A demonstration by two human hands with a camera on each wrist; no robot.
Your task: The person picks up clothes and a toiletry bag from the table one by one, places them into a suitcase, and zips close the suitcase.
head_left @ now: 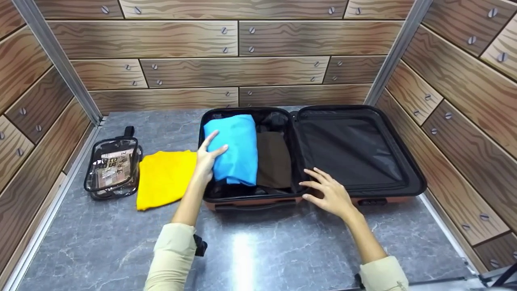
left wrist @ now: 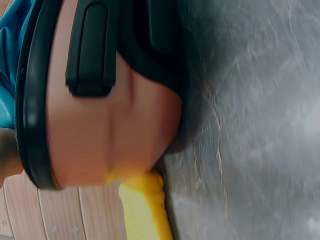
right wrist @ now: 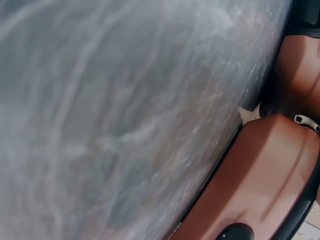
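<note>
One suitcase (head_left: 242, 199) holds one blue cloth (head_left: 239, 155), one brown cloth (head_left: 275, 159); left hand (head_left: 206, 160) rests straight-fingered on blue, right hand (head_left: 333, 195) spread.

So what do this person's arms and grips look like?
Pale cream sleeves, with seemingly turned-back cuffs. A small black piece shows at the left cuff; another, partly hidden, at the right. The left grip and right grip are ungloved.
</note>
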